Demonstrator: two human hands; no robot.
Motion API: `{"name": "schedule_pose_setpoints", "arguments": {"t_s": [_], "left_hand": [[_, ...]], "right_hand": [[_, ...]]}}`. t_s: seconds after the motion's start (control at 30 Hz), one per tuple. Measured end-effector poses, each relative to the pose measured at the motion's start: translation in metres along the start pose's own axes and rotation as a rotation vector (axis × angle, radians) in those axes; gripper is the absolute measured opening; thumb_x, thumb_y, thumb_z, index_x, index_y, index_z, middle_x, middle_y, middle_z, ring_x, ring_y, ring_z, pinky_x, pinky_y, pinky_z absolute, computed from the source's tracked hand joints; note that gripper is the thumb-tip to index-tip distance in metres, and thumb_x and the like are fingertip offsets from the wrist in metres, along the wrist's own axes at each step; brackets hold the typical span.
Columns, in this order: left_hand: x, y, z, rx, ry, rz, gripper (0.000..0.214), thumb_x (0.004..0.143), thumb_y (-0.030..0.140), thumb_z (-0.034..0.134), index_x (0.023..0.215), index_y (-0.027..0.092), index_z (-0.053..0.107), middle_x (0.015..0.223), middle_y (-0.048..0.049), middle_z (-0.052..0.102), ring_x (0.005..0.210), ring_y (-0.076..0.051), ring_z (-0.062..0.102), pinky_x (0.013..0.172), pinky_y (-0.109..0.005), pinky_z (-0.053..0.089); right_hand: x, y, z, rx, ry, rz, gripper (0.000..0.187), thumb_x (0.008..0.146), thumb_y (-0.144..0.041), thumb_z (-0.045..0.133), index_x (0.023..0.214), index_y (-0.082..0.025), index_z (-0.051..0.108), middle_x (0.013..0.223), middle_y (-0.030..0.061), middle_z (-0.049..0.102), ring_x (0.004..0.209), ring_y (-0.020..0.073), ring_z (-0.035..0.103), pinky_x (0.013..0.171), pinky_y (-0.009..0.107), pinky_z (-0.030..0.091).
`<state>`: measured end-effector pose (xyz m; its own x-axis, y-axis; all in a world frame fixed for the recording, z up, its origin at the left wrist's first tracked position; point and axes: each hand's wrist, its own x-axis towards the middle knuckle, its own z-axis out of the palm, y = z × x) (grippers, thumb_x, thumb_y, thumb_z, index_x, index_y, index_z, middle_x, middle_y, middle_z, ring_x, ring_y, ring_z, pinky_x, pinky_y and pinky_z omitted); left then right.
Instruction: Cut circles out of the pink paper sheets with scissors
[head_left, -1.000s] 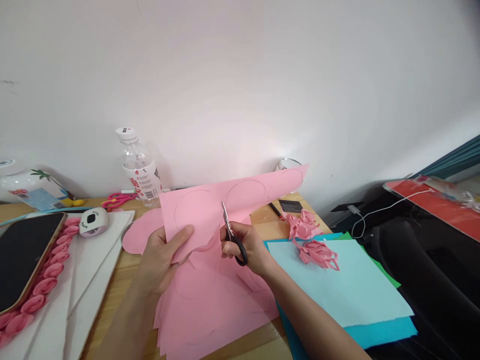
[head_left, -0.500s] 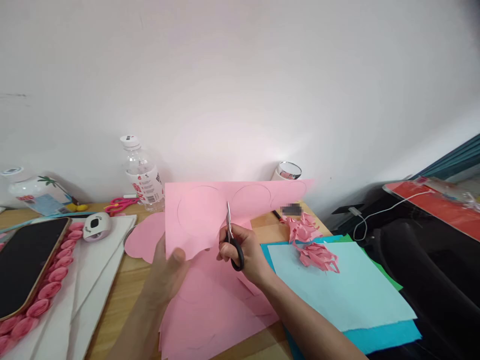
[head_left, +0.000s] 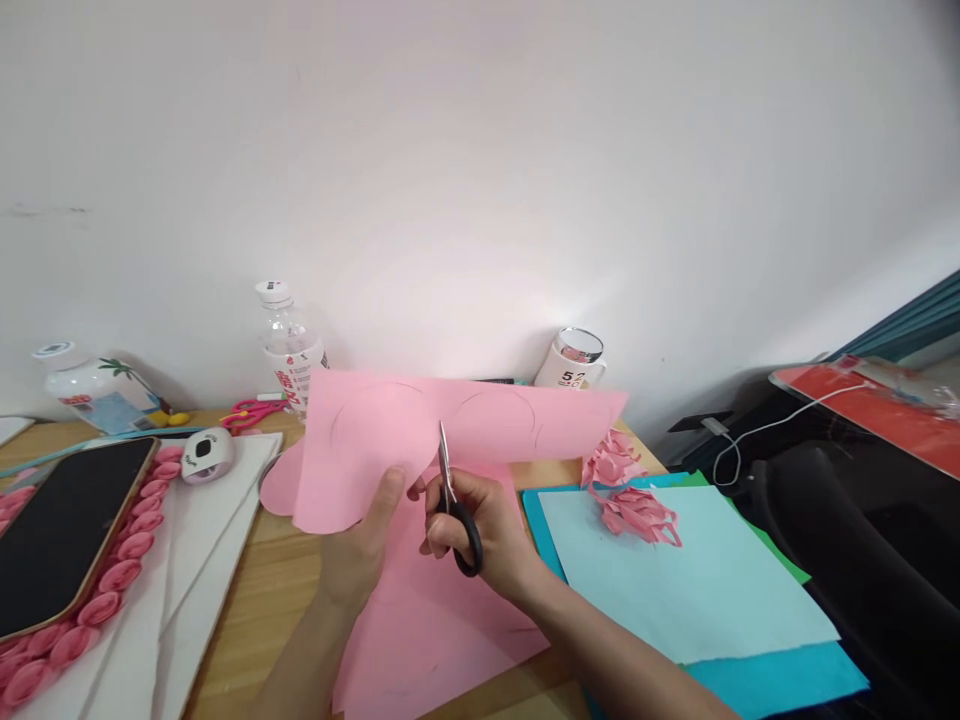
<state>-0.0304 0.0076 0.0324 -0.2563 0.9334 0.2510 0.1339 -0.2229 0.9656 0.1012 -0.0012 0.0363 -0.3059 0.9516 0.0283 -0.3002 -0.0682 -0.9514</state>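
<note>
My left hand (head_left: 360, 545) grips the lower edge of a pink paper sheet (head_left: 367, 430), thumb in front and fingers behind. Several circles are drawn on this sheet in thin dark line. My right hand (head_left: 480, 520) is closed on black-handled scissors (head_left: 466, 540). Their blades point up at the sheet's lower edge, between two drawn circles, and look nearly closed. Below both hands lie more pink sheets (head_left: 442, 640) on the table. Cut pink rounded pieces (head_left: 281, 485) lie to the left, partly behind the held sheet.
At left, a phone (head_left: 79, 530) rests by pink rolled paper flowers (head_left: 101, 607) and a white gadget (head_left: 207, 455). A bottle (head_left: 289, 345), pink scissors (head_left: 251, 412) and a mug (head_left: 571, 362) stand or lie near the wall. Pink scraps (head_left: 637, 515) sit on light blue paper (head_left: 697, 590).
The held sheet has tilted and bent, its left part coming lower and nearer. My left thumb has moved up and right on it. The scissors have shifted slightly down and left.
</note>
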Motion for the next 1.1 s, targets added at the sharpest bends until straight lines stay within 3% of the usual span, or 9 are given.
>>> {"name": "schedule_pose_setpoints", "arguments": {"t_s": [0.13, 0.23, 0.3, 0.37, 0.53, 0.67, 0.8, 1.0, 1.1], "left_hand": [[-0.003, 0.004, 0.004, 0.074, 0.090, -0.094, 0.043, 0.065, 0.062, 0.063, 0.052, 0.021, 0.060, 0.056, -0.0017, 0.063, 0.058, -0.019, 0.062, 0.067, -0.034, 0.055], [-0.006, 0.001, 0.009, 0.076, 0.246, -0.047, 0.039, 0.059, 0.056, 0.071, 0.071, 0.019, 0.066, 0.078, -0.0066, 0.071, 0.082, -0.025, 0.066, 0.084, -0.039, 0.053], [-0.009, -0.001, 0.011, 0.074, 0.284, -0.004, 0.039, 0.062, 0.051, 0.072, 0.083, 0.018, 0.067, 0.093, -0.0081, 0.071, 0.097, -0.026, 0.064, 0.095, -0.040, 0.048], [-0.011, -0.001, 0.013, 0.069, 0.249, 0.022, 0.032, 0.066, 0.047, 0.070, 0.081, 0.019, 0.067, 0.090, -0.0070, 0.072, 0.095, -0.025, 0.065, 0.094, -0.039, 0.049], [-0.012, 0.000, 0.014, 0.098, 0.110, 0.045, 0.035, 0.076, 0.050, 0.060, 0.055, 0.022, 0.062, 0.055, -0.0013, 0.065, 0.062, -0.019, 0.066, 0.070, -0.034, 0.058], [-0.011, -0.002, 0.016, 0.141, 0.155, 0.094, 0.033, 0.075, 0.049, 0.061, 0.058, 0.022, 0.062, 0.055, -0.0004, 0.065, 0.061, -0.018, 0.066, 0.075, -0.033, 0.058], [-0.010, -0.004, 0.017, 0.145, 0.091, 0.073, 0.032, 0.075, 0.050, 0.061, 0.058, 0.023, 0.061, 0.048, 0.0022, 0.060, 0.052, -0.016, 0.063, 0.067, -0.031, 0.058], [-0.014, -0.004, 0.021, 0.153, 0.257, 0.059, 0.029, 0.070, 0.044, 0.068, 0.087, 0.021, 0.067, 0.086, -0.0041, 0.073, 0.088, -0.023, 0.068, 0.087, -0.036, 0.055], [-0.015, -0.004, 0.022, 0.151, 0.262, 0.019, 0.032, 0.068, 0.045, 0.069, 0.089, 0.020, 0.068, 0.089, -0.0060, 0.073, 0.098, -0.026, 0.066, 0.089, -0.038, 0.054]], "right_hand": [[0.002, 0.004, 0.000, 0.031, -0.063, -0.056, 0.027, 0.064, -0.033, 0.077, 0.070, -0.018, 0.055, 0.056, -0.0035, 0.051, 0.059, 0.0127, 0.050, 0.054, 0.025, 0.039], [0.006, 0.004, -0.003, 0.012, -0.076, -0.129, 0.036, 0.064, -0.043, 0.079, 0.077, -0.017, 0.057, 0.063, -0.0022, 0.053, 0.061, 0.0119, 0.047, 0.060, 0.027, 0.040], [0.008, 0.004, -0.006, -0.021, -0.080, -0.137, 0.043, 0.063, -0.050, 0.078, 0.078, -0.017, 0.057, 0.064, -0.0023, 0.051, 0.058, 0.0109, 0.043, 0.058, 0.027, 0.037], [0.009, 0.006, -0.008, -0.038, -0.086, -0.127, 0.047, 0.062, -0.056, 0.077, 0.078, -0.017, 0.056, 0.063, -0.0029, 0.049, 0.057, 0.0106, 0.039, 0.057, 0.027, 0.035], [0.010, 0.011, -0.013, -0.046, -0.104, -0.118, 0.048, 0.063, -0.058, 0.075, 0.075, -0.018, 0.054, 0.064, -0.0038, 0.044, 0.058, 0.0103, 0.035, 0.057, 0.027, 0.033], [0.010, 0.012, -0.016, -0.001, -0.144, -0.090, 0.046, 0.064, -0.056, 0.076, 0.079, -0.018, 0.054, 0.066, -0.0029, 0.046, 0.058, 0.0108, 0.038, 0.057, 0.026, 0.033], [0.010, 0.010, -0.020, 0.021, -0.156, -0.091, 0.047, 0.062, -0.054, 0.078, 0.080, -0.017, 0.055, 0.069, -0.0018, 0.049, 0.062, 0.0117, 0.042, 0.059, 0.027, 0.035], [0.008, 0.011, -0.022, 0.031, -0.144, -0.066, 0.047, 0.063, -0.051, 0.079, 0.082, -0.017, 0.054, 0.067, -0.0032, 0.048, 0.059, 0.0103, 0.039, 0.056, 0.026, 0.035], [0.007, 0.010, -0.022, 0.014, -0.138, -0.059, 0.047, 0.063, -0.053, 0.078, 0.083, -0.017, 0.053, 0.066, -0.0032, 0.047, 0.059, 0.0104, 0.038, 0.055, 0.025, 0.034]]}}
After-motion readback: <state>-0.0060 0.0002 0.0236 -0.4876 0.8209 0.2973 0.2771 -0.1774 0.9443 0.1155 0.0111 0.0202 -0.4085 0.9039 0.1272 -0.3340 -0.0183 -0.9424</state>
